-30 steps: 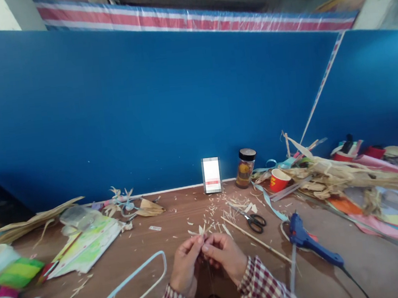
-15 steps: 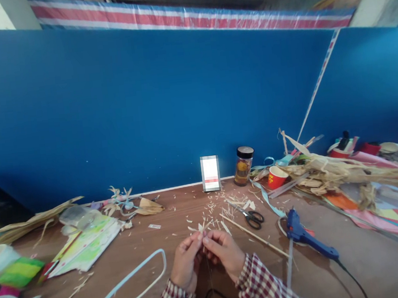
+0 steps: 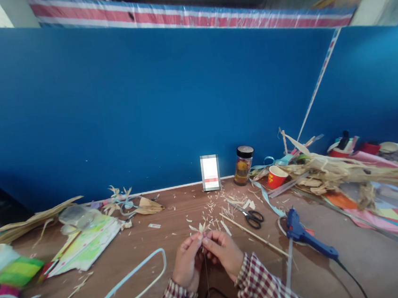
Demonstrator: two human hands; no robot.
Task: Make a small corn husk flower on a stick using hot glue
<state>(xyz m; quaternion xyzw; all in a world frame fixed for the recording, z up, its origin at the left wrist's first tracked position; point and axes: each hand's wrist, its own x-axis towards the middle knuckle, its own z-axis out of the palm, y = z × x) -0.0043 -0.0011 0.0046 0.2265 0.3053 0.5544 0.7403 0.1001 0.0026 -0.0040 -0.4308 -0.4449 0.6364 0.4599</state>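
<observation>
Near the front middle of the table, my left hand (image 3: pixel 187 261) and my right hand (image 3: pixel 226 253) meet with their fingertips pinched together. Between them is a small pale flower of dried husk strips (image 3: pixel 201 228), its petals fanning out above the fingers. Both hands grip its base, which the fingers hide. A thin thread (image 3: pixel 207 274) hangs straight down below the fingertips. Just beyond lie pale husk scraps (image 3: pixel 211 211) and a thin stick (image 3: pixel 254 233). Black-handled scissors (image 3: pixel 253 218) rest to the right of the scraps.
A blue glue gun (image 3: pixel 305 235) with a cord lies at right. Behind stand a lidded jar (image 3: pixel 244 165) and a red paper cup (image 3: pixel 276 177). Dried husks (image 3: pixel 343 169) heap at far right. At left are a painted sheet (image 3: pixel 88 246) and a pale blue tube (image 3: pixel 127 277).
The husk petals now show more fully spread above the fingertips. Both hands stay nearly in place, still pinched together.
</observation>
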